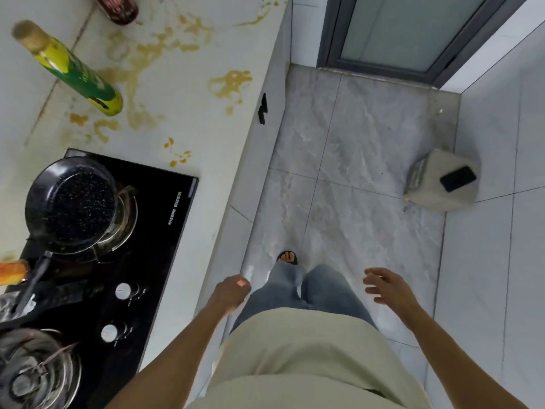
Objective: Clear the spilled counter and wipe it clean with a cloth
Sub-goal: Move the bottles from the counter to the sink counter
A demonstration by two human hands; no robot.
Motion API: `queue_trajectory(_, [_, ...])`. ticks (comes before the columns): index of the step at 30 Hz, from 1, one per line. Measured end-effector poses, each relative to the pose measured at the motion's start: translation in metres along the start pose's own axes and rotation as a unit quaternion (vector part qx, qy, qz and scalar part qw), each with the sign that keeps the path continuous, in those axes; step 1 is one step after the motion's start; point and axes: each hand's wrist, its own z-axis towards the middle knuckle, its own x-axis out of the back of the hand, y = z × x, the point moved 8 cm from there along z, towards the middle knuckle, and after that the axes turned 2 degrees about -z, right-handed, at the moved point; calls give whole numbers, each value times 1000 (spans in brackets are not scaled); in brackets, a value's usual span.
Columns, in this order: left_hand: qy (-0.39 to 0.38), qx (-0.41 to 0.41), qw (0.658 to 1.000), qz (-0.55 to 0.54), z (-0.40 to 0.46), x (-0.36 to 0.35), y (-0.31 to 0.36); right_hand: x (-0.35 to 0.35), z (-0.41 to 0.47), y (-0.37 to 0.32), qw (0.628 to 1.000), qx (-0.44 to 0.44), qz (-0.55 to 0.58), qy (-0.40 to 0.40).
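Observation:
The white counter [188,119] on the left carries yellow-brown spill stains [230,84] across its far half. A green and yellow bottle [73,69] stands among the stains, and a dark brown bottle [118,7] stands at the top edge. My left hand [231,292] hangs beside the counter's front edge with its fingers curled in and nothing in it. Over the floor, my right hand [386,286] has its fingers spread and is empty. No cloth is in view.
A black glass hob [159,231] holds a black speckled pan [70,205] and a second burner [32,376]. An orange item [11,271] lies at the left edge. On the grey tiled floor stands a beige bin [442,181]. A glass door [407,31] is ahead.

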Motion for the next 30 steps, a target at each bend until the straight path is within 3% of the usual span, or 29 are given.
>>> queue_trajectory(4, [23, -11, 991, -132, 26, 54, 74, 16, 17, 5, 999, -38, -4, 0])
queue_trajectory(9, [29, -66, 984, -161, 58, 102, 153, 47, 53, -7, 994, -104, -18, -17])
queue_trajectory(13, [34, -67, 982, -176, 83, 124, 193, 86, 102, -51, 993, -108, -39, -24])
queue_trajectory(21, [76, 35, 972, -218, 94, 134, 197, 139, 210, -235, 991, 16, -124, -37])
queue_trajectory(30, [64, 110, 976, -176, 92, 108, 157, 71, 252, -454, 960, 157, -181, -144])
